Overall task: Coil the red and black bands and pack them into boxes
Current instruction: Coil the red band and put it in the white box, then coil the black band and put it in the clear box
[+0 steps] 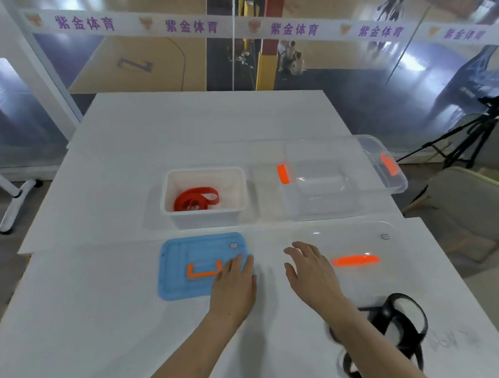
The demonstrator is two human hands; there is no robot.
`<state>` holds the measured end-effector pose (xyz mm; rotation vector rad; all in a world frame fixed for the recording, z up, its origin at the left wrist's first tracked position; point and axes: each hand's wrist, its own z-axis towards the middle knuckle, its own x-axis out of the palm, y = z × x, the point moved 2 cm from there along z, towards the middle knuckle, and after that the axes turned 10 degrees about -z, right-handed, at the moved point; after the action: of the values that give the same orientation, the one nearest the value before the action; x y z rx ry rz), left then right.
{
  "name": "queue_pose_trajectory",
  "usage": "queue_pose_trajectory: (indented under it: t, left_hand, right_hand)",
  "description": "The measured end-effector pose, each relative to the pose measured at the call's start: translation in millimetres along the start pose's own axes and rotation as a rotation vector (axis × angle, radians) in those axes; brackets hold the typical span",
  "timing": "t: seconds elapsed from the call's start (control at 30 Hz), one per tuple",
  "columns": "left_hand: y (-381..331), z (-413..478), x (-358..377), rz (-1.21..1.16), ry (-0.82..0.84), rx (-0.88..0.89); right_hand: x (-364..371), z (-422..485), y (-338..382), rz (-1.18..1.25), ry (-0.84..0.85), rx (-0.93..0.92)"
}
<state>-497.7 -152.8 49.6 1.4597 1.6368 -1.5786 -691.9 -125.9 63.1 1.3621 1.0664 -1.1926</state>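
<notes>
A coiled red band [196,199] lies inside the white box [173,214] at the table's middle. To its right stands a clear box [346,199] with orange latches. A blue lid [177,270] with an orange handle lies in front of the white box. My left hand [234,284] rests with straight fingers on that lid's right edge. My right hand [310,268] hovers open beside a clear lid [373,239] with an orange handle. The black band [399,326] lies loosely looped at the near right, partly hidden by my right forearm.
The white table [103,317] ends close on the right, past the clear lid. A camera tripod [474,131] stands beyond the right edge, beside a padded seat [479,202]. A glass wall runs behind the table.
</notes>
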Motion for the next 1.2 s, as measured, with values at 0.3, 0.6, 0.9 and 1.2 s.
queue_pose_trajectory:
  t: [0.3, 0.6, 0.9, 1.2]
  left_hand:
    - [-126.9, -39.5, 141.8, -0.018, 0.125, -0.016]
    - [-172.5, -58.0, 222.7, -0.03, 0.314, -0.072]
    - [-186.9, -73.3, 257.6, -0.206, 0.311, -0.17]
    - [-211.8, -80.5, 207.5, -0.713, 0.138, -0.186]
  right_hand:
    - [31.4, -92.4, -177.0, 0.023, 0.065, -0.003]
    - [59.5, -139.2, -291.9, 0.08, 0.136, 0.178]
    - [67.5, -155.8, -314.8, 0.243, 0.22, 0.071]
    - [64.2, -186.0, -290.2, 0.387, 0.566, -0.151]
